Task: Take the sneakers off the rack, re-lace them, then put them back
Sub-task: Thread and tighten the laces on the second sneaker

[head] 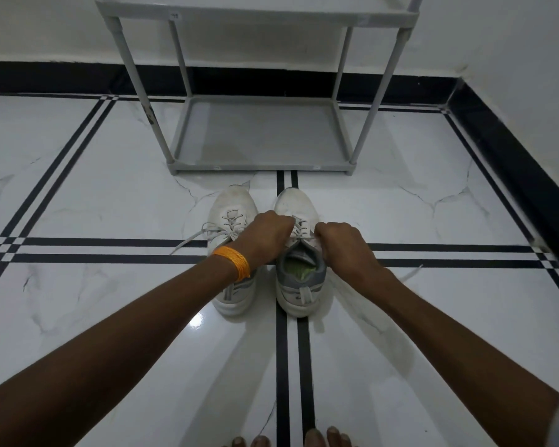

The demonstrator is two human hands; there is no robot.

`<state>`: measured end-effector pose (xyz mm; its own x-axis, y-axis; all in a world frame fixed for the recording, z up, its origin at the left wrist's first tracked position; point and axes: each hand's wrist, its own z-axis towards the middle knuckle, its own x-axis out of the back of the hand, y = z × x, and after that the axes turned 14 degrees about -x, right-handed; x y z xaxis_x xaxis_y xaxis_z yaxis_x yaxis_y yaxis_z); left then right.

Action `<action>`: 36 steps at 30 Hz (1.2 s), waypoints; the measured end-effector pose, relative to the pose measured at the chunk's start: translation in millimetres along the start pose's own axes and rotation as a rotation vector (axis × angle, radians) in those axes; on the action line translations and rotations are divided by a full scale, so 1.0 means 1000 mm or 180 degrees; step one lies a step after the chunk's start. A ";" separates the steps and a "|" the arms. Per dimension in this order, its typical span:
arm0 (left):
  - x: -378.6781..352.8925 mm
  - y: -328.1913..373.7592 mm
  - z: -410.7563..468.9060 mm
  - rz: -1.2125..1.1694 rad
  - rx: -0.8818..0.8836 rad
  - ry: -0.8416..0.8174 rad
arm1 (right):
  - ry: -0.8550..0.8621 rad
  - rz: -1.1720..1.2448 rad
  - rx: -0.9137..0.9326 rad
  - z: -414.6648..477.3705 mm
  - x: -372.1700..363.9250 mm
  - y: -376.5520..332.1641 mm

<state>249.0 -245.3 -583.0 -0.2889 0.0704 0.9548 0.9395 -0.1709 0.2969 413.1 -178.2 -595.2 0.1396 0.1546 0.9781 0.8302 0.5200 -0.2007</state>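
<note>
Two white sneakers stand side by side on the tiled floor, toes pointing at the rack. The left sneaker [229,211] has loose laces trailing to the left. Over the lacing of the right sneaker [299,285], my left hand [265,240], with an orange thread band on its wrist, is closed on the lace at the left side. My right hand [342,246] pinches the lace at the right side of the same shoe. A loose lace end [410,274] lies on the floor to the right. The grey shoe rack [259,169] stands just beyond the sneakers, its bottom shelf bare.
White marble floor with black stripe lines [110,250] all around. A white wall with black skirting [513,162] runs behind the rack and along the right. My toes [291,441] show at the bottom edge.
</note>
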 end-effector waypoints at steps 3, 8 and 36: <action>0.004 0.001 -0.003 0.0294 -0.0171 -0.0021 | 0.0093 -0.0129 0.0099 -0.003 -0.002 0.010; 0.001 0.000 -0.008 0.0446 -0.0204 -0.0098 | 0.0073 -0.0200 0.0055 -0.004 -0.013 0.010; 0.034 -0.030 -0.014 -0.2105 0.0855 0.0091 | -0.1510 0.4952 -0.1496 0.005 0.005 0.003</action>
<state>208.6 -251.8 -559.3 -0.8151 0.0491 0.5773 0.5776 0.1470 0.8030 413.7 -172.2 -590.9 0.8291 0.5074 -0.2348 0.1615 -0.6193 -0.7683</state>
